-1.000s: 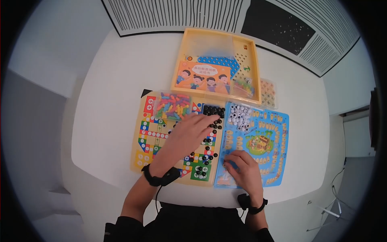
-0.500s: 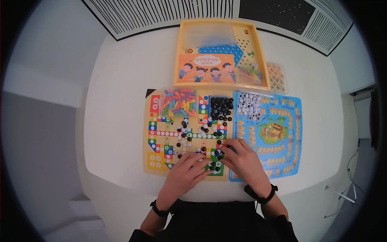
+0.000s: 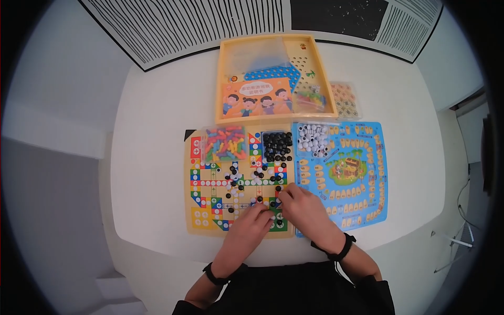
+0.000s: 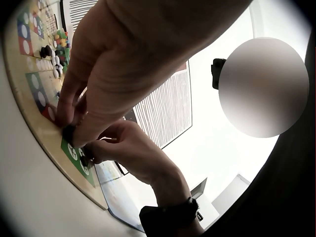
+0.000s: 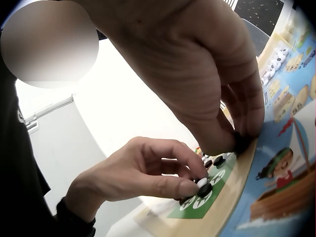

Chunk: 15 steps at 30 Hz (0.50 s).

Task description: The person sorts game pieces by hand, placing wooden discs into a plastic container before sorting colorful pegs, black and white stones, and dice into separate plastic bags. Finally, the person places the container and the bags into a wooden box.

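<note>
Over the lower right of the game board (image 3: 197,228), my two hands are close together. My left hand (image 3: 247,233) has thumb and index finger around a white piece (image 5: 201,182), beside a black piece (image 5: 205,191) on the green corner. A black piece (image 5: 242,142) is pinched between thumb and fingers of my right hand (image 3: 310,215), near the board's right edge. Loose black and white pieces (image 3: 234,178) lie scattered over the board. Above them stand a box of black pieces (image 3: 276,146) and a box of white pieces (image 3: 312,139).
A clear box of colourful pieces (image 3: 226,144) stands on the board's upper left. The blue game board (image 3: 380,173) lies at right. Behind are a yellow tray (image 3: 223,68) holding an orange booklet (image 3: 257,98), and a pack of round tokens (image 3: 344,100).
My left hand has come down from the black pieces' box to the lower board. My right hand has moved from the blue board's lower left onto the neighbouring board. The head view has shifted.
</note>
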### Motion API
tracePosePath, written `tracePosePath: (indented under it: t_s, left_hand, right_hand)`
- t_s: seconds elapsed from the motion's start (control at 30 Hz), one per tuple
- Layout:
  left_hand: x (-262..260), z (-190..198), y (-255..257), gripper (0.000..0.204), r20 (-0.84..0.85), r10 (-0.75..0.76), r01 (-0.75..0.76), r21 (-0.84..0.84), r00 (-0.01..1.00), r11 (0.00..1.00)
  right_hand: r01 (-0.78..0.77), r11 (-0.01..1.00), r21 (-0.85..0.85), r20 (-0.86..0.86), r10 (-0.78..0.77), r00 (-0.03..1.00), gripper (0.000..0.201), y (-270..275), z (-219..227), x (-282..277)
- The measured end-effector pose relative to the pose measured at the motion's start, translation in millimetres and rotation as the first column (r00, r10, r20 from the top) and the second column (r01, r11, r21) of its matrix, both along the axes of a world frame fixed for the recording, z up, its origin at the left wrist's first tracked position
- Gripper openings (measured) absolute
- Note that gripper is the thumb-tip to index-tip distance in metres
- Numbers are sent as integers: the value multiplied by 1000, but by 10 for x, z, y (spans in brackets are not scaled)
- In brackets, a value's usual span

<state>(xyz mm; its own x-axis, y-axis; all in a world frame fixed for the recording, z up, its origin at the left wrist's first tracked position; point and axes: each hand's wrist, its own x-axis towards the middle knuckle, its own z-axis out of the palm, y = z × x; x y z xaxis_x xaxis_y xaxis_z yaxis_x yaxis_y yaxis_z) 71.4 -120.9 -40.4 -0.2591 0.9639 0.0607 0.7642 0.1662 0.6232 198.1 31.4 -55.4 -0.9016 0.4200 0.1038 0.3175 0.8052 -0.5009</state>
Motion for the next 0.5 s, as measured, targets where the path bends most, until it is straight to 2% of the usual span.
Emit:
tracePosePath:
  t_s: [0.07,0.13,0.2,0.27,0.4,0.43,0.5]
  left_hand:
    - [-9,17,4,21,14,16,-16,-3,1000,1000]
    - [-39,20,-3,22,76,9,-3,-82,997,997]
    - [-66,-12,-28,23,73,5,1,-74,997,997]
    - [-76,-9,-29,24,71,0,5,-67,997,998]
    - [-53,52,-18,27,80,22,-16,-70,997,997]
    - [-56,54,-11,28,82,20,-16,-52,996,999]
    - [-63,41,-21,27,85,13,-8,-64,996,998]
  right_hand:
    - [-28,1000,3,40,28,999,25,46,53,-8]
    - [-54,999,4,79,54,995,27,110,63,-4]
    - [-60,992,-108,63,67,996,18,197,40,4]
    - [-53,986,-159,8,55,998,17,304,111,-1]
    - [9,944,-331,-74,-35,997,17,537,507,-128]
    - [14,944,-330,-73,-41,997,17,576,541,-200]
    - [56,941,-333,-368,-184,911,17,610,592,-329]
